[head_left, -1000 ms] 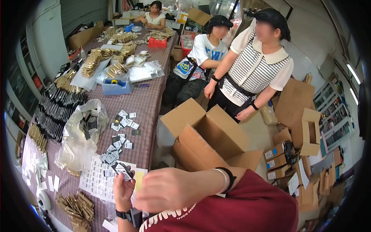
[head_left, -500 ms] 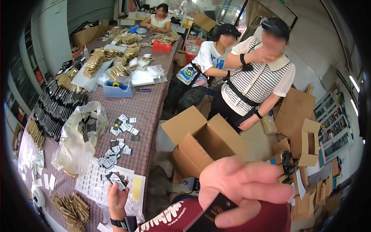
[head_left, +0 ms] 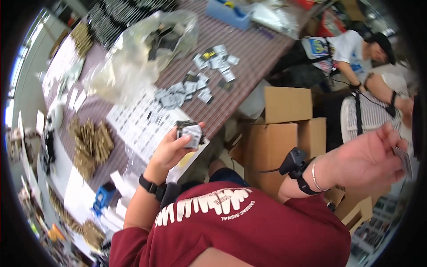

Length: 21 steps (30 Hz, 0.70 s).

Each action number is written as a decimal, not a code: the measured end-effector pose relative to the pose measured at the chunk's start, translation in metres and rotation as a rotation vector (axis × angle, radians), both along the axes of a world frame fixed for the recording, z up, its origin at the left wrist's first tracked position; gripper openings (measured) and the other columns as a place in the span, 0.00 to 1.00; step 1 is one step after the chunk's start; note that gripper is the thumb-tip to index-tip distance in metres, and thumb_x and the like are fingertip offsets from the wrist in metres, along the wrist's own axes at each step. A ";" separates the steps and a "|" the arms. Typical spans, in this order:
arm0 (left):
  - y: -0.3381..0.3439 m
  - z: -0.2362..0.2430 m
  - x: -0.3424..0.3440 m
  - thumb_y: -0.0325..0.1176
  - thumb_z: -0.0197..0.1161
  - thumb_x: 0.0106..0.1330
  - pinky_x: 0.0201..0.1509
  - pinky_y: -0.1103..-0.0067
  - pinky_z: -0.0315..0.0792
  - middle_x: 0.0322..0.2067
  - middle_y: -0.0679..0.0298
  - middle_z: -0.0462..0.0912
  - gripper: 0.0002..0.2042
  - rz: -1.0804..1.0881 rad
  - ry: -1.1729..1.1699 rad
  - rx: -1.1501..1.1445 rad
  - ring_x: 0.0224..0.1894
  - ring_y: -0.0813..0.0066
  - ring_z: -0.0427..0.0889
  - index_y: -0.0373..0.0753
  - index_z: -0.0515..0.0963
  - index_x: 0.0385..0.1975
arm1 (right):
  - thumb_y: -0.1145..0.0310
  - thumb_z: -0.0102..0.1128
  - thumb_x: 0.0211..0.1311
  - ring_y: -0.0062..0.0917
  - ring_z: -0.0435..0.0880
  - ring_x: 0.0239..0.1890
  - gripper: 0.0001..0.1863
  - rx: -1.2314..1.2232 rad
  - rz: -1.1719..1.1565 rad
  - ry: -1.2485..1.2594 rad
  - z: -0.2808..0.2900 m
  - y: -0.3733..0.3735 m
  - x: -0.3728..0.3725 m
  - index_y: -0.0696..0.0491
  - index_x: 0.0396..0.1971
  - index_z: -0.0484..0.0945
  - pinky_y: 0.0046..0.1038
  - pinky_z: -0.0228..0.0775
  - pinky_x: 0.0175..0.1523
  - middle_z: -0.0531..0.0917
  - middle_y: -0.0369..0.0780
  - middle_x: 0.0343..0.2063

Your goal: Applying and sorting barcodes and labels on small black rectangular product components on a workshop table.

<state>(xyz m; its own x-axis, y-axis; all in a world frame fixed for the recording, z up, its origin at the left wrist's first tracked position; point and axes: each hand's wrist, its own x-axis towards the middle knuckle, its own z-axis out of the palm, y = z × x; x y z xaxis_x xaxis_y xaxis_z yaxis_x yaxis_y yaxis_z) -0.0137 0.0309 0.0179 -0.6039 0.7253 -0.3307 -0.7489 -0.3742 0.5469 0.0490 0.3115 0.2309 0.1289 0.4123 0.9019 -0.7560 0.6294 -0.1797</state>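
My left hand (head_left: 167, 153) is closed round a small stack of black tags with white stickers (head_left: 192, 134), held above the table's edge. Out to the right, my right hand (head_left: 368, 161) is raised and pinches a single tag (head_left: 404, 163) between its fingers. Beyond my left hand, a loose pile of tags with white stickers (head_left: 175, 95) lies on the checked tablecloth, with a second scattered group (head_left: 220, 62) farther off. Under and beside the left hand is a white sheet of printed stickers (head_left: 141, 119).
A clear plastic bag with dark tags (head_left: 133, 66) lies on the table, left of a blue dispenser (head_left: 229, 14). Gold-brown packets (head_left: 91, 144) are heaped at the left. An open carton (head_left: 271, 142) stands beside the table. Two people (head_left: 362, 58) are at the right.
The view has tilted down and turned. My right hand has moved from close before the camera out to the right, with a tag still in it. My left hand still holds its stack.
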 end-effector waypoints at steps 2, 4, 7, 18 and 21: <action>0.003 -0.007 0.007 0.28 0.59 0.61 0.44 0.78 0.74 0.52 0.57 0.72 0.19 0.061 -0.061 -0.056 0.45 0.73 0.77 0.37 0.66 0.51 | 0.75 0.44 0.64 0.25 0.79 0.27 0.07 0.001 0.083 -0.358 -0.032 -0.007 -0.029 0.60 0.39 0.68 0.23 0.73 0.34 0.78 0.41 0.26; -0.007 -0.025 0.005 0.27 0.56 0.62 0.48 0.71 0.74 0.45 0.62 0.76 0.15 0.131 -0.152 -0.108 0.45 0.71 0.77 0.38 0.67 0.49 | 0.76 0.49 0.62 0.23 0.82 0.30 0.08 -0.169 0.386 -0.951 -0.085 -0.029 -0.071 0.58 0.41 0.69 0.20 0.74 0.36 0.79 0.40 0.28; -0.006 -0.038 0.001 0.26 0.56 0.62 0.53 0.63 0.71 0.44 0.62 0.76 0.15 0.232 -0.254 -0.070 0.45 0.70 0.77 0.38 0.67 0.49 | 0.75 0.56 0.56 0.19 0.81 0.23 0.07 -0.339 0.641 -1.595 -0.223 -0.037 -0.108 0.60 0.34 0.73 0.19 0.71 0.27 0.80 0.38 0.24; 0.023 -0.083 0.004 0.29 0.55 0.63 0.59 0.55 0.62 0.51 0.61 0.73 0.18 0.312 -0.289 0.016 0.53 0.63 0.72 0.39 0.65 0.53 | 0.63 0.64 0.47 0.38 0.79 0.33 0.13 0.259 -0.059 -1.933 -0.305 -0.076 -0.100 0.51 0.31 0.73 0.37 0.70 0.37 0.78 0.40 0.27; 0.030 -0.081 -0.003 0.27 0.56 0.62 0.59 0.55 0.62 0.48 0.62 0.74 0.17 0.350 -0.312 0.043 0.51 0.66 0.73 0.40 0.66 0.51 | 0.64 0.64 0.45 0.38 0.79 0.32 0.11 0.202 0.095 -2.040 -0.290 -0.072 -0.104 0.53 0.28 0.74 0.36 0.71 0.36 0.79 0.42 0.27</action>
<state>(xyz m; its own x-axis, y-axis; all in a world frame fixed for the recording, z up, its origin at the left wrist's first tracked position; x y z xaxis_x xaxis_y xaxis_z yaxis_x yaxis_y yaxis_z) -0.0170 0.0611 -0.0631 -0.6912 0.5125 -0.5095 -0.6997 -0.6509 0.2945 -0.0552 0.2398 -0.0591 -0.9224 0.2527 -0.2920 0.3805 0.7232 -0.5763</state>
